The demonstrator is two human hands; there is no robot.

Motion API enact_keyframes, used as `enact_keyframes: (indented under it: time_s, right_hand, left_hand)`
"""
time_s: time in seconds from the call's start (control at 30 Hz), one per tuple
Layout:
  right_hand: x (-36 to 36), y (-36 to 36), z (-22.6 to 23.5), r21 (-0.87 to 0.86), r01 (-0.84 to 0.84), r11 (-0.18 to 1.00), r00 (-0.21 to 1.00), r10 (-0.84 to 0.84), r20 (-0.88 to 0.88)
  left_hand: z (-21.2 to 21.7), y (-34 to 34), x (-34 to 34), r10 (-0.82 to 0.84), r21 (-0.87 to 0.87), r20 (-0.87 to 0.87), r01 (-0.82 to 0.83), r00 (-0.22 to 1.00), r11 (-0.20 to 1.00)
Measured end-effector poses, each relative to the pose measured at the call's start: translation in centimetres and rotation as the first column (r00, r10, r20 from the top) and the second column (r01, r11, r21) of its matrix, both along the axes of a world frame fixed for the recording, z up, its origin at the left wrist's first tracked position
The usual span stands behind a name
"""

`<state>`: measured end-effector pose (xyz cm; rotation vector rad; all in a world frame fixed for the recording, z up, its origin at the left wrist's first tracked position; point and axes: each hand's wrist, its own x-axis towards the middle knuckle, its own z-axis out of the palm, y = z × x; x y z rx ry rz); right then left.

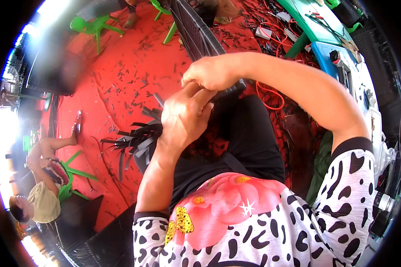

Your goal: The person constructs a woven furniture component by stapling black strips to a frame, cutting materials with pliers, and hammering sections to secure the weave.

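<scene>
Hands together over lap | left hand (182, 116) and right hand (210, 73) clamped on black woven panel (196, 33), bracing its edge | loose strips (136, 138) just left of panel | red floor (120, 75) littered with offcuts.

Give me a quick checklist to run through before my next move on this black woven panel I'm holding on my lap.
1. Left hand on the black woven panel: ok, it sits against the lower end.
2. Right hand closed on the panel's edge: ok.
3. Fingers clear of a pinch: cannot tell, they are hidden between hands and panel.
4. Loose black strips beside the left wrist: ok, within reach on the lap's edge.
5. Red floor: not ok, littered with black offcuts.
6. Seated person at left: ok, well apart.
</scene>
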<state>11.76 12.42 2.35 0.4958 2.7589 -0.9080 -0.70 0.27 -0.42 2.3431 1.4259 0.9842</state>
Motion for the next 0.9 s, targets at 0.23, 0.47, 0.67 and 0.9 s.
enact_keyframes:
  time_s: [0.23, 0.47, 0.67, 0.9]
  right_hand:
    - [5.4, -6.1, -1.1, 0.289, 0.374, 0.881, 0.589, 0.015, -0.808]
    - [5.2, -7.1, -3.2, 0.574, 0.413, 0.707, 0.695, 0.162, -0.7]
    - [5.2, -7.5, -3.2, 0.541, 0.421, 0.728, 0.701, 0.117, -0.703]
    - [4.4, -7.6, -3.9, 0.46, 0.486, 0.743, 0.586, 0.113, -0.802]
  left_hand:
    - [-0.3, 0.2, -0.2, 0.053, -0.036, 0.011, -0.053, 0.999, 0.998]
    - [-1.3, 0.5, -0.4, 0.03, 0.048, 0.079, -0.033, 0.996, 0.998]
    - [-1.2, 0.5, -0.4, 0.036, 0.068, 0.073, -0.041, 0.997, 0.997]
    - [-2.2, 0.4, -0.3, 0.082, 0.157, 0.079, -0.094, 0.993, 0.983]
